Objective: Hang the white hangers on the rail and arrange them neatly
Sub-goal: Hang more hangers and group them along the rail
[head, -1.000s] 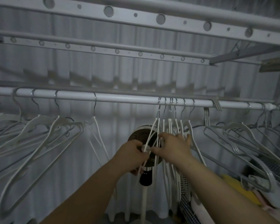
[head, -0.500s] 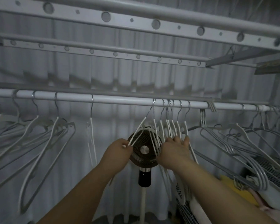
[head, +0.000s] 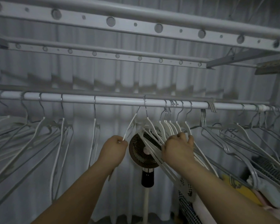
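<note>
Centre frame, left hand (head: 114,150) is now apart from right hand (head: 176,149): it has drawn one white hanger (head: 130,126) leftward off the bunch (head: 170,126), its hook sliding along the rail (head: 120,101) and opening a gap. Left fingers pinch that hanger's arm; right fingers curl round the bunch's arms, in front of the fan (head: 141,152). Spacing is underway, and the bunch right of centre likely still needs spreading

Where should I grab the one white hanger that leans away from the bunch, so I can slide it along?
Grip the hanger on its thin sloping arm, coming from the left, like the left hand does. That arm slants out toward the bare stretch of rail, while the bunch crowds its right side.
</note>
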The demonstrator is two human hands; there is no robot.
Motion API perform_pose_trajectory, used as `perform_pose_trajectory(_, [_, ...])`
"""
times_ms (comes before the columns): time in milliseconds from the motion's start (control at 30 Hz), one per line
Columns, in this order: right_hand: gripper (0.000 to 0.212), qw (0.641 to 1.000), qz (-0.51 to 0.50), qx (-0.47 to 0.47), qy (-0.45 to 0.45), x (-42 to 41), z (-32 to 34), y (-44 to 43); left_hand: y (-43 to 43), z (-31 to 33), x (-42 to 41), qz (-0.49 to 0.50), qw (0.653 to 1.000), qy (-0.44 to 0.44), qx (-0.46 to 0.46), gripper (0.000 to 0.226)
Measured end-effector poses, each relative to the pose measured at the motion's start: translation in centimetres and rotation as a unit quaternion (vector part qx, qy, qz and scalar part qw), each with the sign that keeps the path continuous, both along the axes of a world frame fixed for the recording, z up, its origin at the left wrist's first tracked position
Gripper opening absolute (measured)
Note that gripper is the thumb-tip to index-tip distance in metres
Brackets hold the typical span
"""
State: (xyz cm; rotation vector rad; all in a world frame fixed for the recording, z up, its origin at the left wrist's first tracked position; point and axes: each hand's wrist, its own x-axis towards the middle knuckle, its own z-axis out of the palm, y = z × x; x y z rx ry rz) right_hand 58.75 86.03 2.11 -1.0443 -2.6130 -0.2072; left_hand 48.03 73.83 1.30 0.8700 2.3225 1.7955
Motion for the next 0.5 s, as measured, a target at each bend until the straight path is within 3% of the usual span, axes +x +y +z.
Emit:
perform_pose_trajectory(100, [0.033, 1.000, -0.004, -0.009, 0.020, 0.2, 0.4, 0.2, 0.1, 0.1, -0.4, 0.009, 1.000, -0.008, 0.018, 0.010])
perform_pose_trajectory(500, [0.033, 0.999, -0.017, -0.031, -0.033, -0.8, 2.8, 0.6, 0.0, -0.5, -1.8, 0.017, 0.999, 0.039, 0.030, 0.006])
